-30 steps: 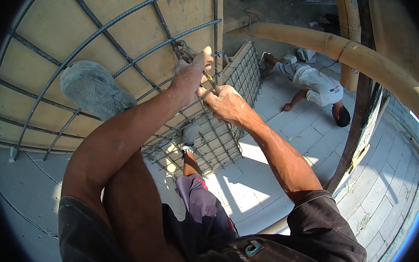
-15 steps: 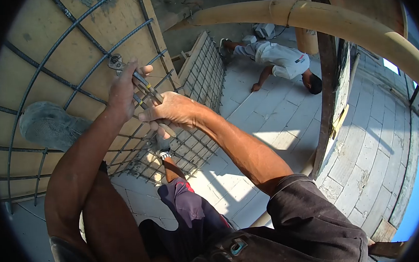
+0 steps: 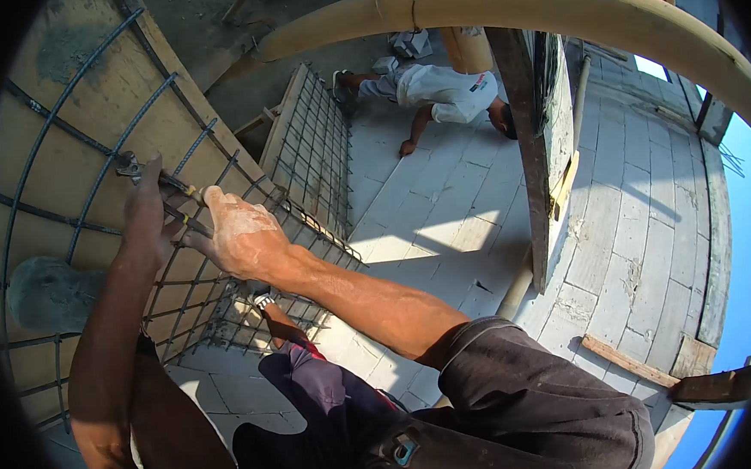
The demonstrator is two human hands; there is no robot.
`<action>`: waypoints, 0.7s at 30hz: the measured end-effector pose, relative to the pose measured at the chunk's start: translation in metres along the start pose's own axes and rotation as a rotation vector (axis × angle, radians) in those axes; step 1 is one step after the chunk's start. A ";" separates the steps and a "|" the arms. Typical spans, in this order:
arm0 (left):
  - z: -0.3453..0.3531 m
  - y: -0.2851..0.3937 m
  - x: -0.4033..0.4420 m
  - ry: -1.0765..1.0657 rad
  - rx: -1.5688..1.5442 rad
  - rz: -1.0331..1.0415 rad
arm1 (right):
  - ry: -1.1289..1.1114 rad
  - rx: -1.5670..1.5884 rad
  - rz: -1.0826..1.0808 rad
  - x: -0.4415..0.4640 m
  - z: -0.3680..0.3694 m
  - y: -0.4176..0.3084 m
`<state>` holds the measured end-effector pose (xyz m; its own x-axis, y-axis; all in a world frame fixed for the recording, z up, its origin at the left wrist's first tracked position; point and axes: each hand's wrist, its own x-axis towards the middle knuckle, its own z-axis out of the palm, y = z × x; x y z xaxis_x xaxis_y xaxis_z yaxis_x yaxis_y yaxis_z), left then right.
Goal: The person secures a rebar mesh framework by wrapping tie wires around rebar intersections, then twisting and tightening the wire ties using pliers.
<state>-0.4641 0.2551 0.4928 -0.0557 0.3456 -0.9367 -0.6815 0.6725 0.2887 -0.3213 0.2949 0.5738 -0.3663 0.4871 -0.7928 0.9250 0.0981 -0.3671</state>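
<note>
A pair of pincers [image 3: 185, 191] with yellow bands on its handles has its metal head against a crossing of the steel rebar grid [image 3: 82, 222]. My left hand [image 3: 144, 214] is closed around the pincers just behind the head. My right hand [image 3: 244, 230] is closed at the handle ends, with its back toward me; its fingertips are partly hidden. The rebar stands in front of a plywood panel [image 3: 80, 46]. My dusty grey boot [image 3: 52, 293] is among the bars at the left.
A person in a white shirt [image 3: 448, 91] bends over the pale block wall [image 3: 424, 193] beyond a second mesh cage [image 3: 311, 157]. A curved bamboo pole [image 3: 499, 3] crosses overhead, near an upright timber [image 3: 525, 156]. A short wooden stick [image 3: 628, 361] lies at the lower right.
Both hands and the pincers appear further left and lower, as the view has shifted. The right hand has turned so that its back now shows. The pincers' head remains at the rebar.
</note>
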 end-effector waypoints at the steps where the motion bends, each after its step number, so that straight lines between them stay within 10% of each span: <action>1: -0.002 0.003 -0.005 -0.005 0.037 0.002 | -0.072 0.068 0.007 -0.001 -0.006 -0.001; 8: -0.026 0.011 -0.024 -0.062 0.392 0.011 | -0.390 0.481 0.104 0.010 -0.015 0.006; 13: -0.027 0.003 -0.015 -0.116 0.415 0.051 | 0.164 0.082 -0.101 0.014 0.023 0.014; 21: -0.037 0.016 -0.025 -0.201 0.340 -0.012 | -0.270 0.251 0.099 0.010 -0.011 -0.010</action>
<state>-0.5006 0.2329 0.5134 0.1178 0.4347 -0.8928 -0.3986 0.8442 0.3585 -0.3329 0.3082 0.5751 -0.3209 0.2343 -0.9177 0.9160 -0.1697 -0.3636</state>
